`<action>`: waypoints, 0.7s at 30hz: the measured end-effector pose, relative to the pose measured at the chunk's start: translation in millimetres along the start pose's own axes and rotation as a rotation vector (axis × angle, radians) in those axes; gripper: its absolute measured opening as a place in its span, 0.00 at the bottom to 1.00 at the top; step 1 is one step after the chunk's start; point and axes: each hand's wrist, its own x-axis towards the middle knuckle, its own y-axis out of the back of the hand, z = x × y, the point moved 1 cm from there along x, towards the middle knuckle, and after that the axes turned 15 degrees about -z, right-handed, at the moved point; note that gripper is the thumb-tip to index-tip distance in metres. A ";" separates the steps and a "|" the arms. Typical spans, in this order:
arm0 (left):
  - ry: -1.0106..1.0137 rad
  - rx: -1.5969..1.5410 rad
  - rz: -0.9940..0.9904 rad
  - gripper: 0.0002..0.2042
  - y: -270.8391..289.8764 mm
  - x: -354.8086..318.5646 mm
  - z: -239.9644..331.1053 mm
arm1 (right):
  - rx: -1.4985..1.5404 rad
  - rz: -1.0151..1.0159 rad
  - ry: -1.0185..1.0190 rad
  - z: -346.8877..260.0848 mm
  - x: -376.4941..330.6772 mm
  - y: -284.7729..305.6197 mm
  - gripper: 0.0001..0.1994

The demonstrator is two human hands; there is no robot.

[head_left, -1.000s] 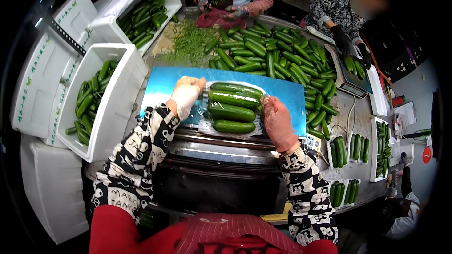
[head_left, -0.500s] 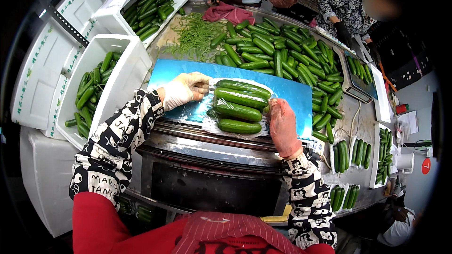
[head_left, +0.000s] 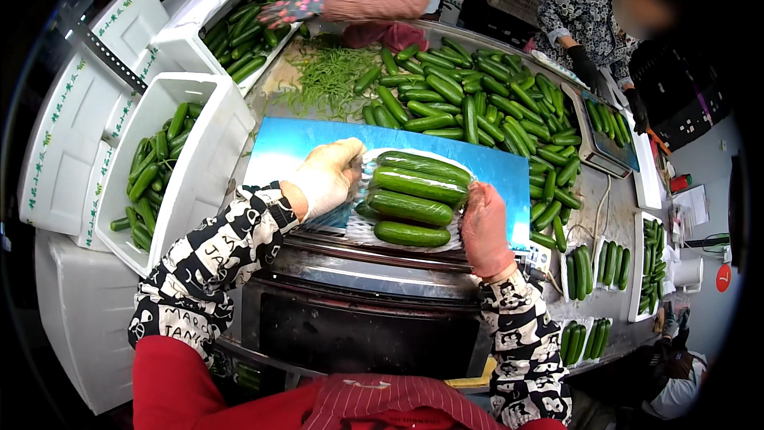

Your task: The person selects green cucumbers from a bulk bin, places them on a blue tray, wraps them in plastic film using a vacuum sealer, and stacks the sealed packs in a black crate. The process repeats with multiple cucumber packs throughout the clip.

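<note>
Several green cucumbers (head_left: 412,205) lie side by side on a white foam-net tray (head_left: 362,230), with clear film shining over them. My left hand (head_left: 328,177), in a pale glove, grips the left end of this pack, its fingers closed on the film edge. At the other end my right hand (head_left: 485,227), in a pinkish-red glove, holds the pack's right side. The fingertips of both hands are partly hidden. Below the pack is a blue sheet-like surface (head_left: 274,139) on top of a metal wrapping machine (head_left: 358,263).
A big heap of loose cucumbers (head_left: 477,87) covers the table behind. White foam boxes (head_left: 208,123) of cucumbers stand left. Finished-looking packs (head_left: 578,272) and a scale (head_left: 605,151) are right. One co-worker's gloved hand (head_left: 290,11) reaches to the rear box; another person (head_left: 585,20) stands far right.
The pack has shifted slightly right and nearer, with both hands on it. My left hand has moved in closer against its left end. The co-worker's arm now stretches left to the foam box.
</note>
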 end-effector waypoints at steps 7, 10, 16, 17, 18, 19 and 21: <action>-0.382 -0.576 0.298 0.12 -33.2 -19.3 0.9 | -0.127 -0.028 0.125 6.9 -1.7 0.3 0.13; -0.288 -0.425 0.401 0.17 -28.9 -32.0 25.8 | -0.061 -0.079 0.056 -6.1 -12.6 9.0 0.13; -0.254 -0.440 0.526 0.07 -41.2 -84.9 89.4 | 0.114 -0.150 -0.073 -90.3 -76.0 42.6 0.16; -0.245 -0.488 0.527 0.06 -45.9 -94.2 103.7 | -0.006 -0.162 -0.155 -88.3 -93.2 42.7 0.18; -0.234 -0.558 0.514 0.06 -52.5 -104.2 118.4 | 0.007 -0.053 -0.258 -83.0 -115.7 41.4 0.18; -0.213 -0.606 0.515 0.06 -58.4 -116.0 129.6 | 0.024 0.045 -0.347 -75.8 -138.8 36.9 0.20; -0.209 -0.638 0.526 0.06 -72.5 -133.0 139.7 | 0.049 -0.086 -0.432 -64.4 -177.9 32.9 0.20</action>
